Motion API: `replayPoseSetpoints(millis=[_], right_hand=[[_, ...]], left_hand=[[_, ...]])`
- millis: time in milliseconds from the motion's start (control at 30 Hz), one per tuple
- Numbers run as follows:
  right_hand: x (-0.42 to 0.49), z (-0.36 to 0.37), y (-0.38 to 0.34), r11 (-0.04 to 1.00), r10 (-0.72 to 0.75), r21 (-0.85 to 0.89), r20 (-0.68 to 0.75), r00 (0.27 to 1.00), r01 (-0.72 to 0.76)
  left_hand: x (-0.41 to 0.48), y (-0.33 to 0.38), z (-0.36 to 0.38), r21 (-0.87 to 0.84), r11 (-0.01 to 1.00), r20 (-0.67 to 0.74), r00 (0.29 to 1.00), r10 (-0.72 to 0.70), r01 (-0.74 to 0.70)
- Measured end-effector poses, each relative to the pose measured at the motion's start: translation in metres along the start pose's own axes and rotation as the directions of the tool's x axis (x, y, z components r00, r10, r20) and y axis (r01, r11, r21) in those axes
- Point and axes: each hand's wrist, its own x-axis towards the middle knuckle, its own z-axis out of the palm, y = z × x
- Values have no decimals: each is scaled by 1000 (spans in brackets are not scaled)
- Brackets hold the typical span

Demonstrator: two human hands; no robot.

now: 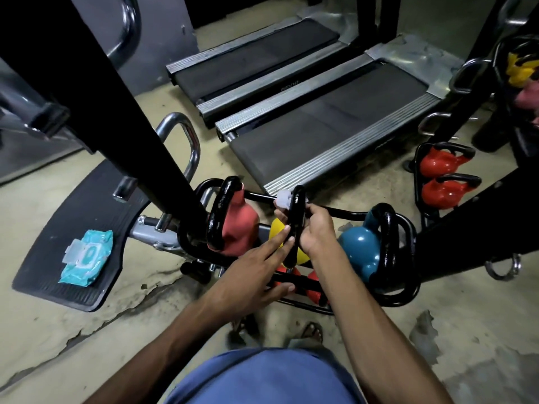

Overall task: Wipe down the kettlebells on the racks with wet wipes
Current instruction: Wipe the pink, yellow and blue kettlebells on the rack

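Right hand curls round the black handle of the yellow kettlebell, with a wet wipe bunched at the handle's top. Left hand lays straight fingers on its near side. The kettlebell sits on the rack, handle loop upright and edge-on, tight between the pink kettlebell and the blue kettlebell.

Middle of rack: yellow kettlebell, black handle upright. Right hand curled round handle from 3 o'clock, white wet wipe bunched at handle top by its fingertips. Left hand flat, straight fingers touching handle from 7 o'clock. Pink kettlebell at 9 o'clock, teal kettlebell at 3. Wipes pack far out at 9, lying on black mat. Two treadmills at 12.
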Motion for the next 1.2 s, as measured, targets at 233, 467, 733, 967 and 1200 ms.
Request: replayPoseSetpoints(millis=[233, 467, 733, 967, 1200], right_hand=[[-12, -24, 30, 118, -823, -816, 239, 515, 566], [-8, 5, 0, -900, -187, -399, 719, 670, 176], [-32, -14, 26, -675, -579, -689, 716, 389, 262], [-26, -5, 35, 825, -475, -393, -90, 875, 407], [-9, 3, 21, 971, -215, -132, -131, 968, 198]], left_hand=[[2, 3, 7, 6, 999, -16, 999, -42, 42], [-11, 0, 0, 122, 990, 23, 998, 64, -67], [-18, -17, 5, 69, 974, 55, 975, 213, -217], [-19, -28, 9, 12, 961, 56, 960, 276, -277], [-20, -27, 12, 16, 965, 34, 965, 260, -261]])
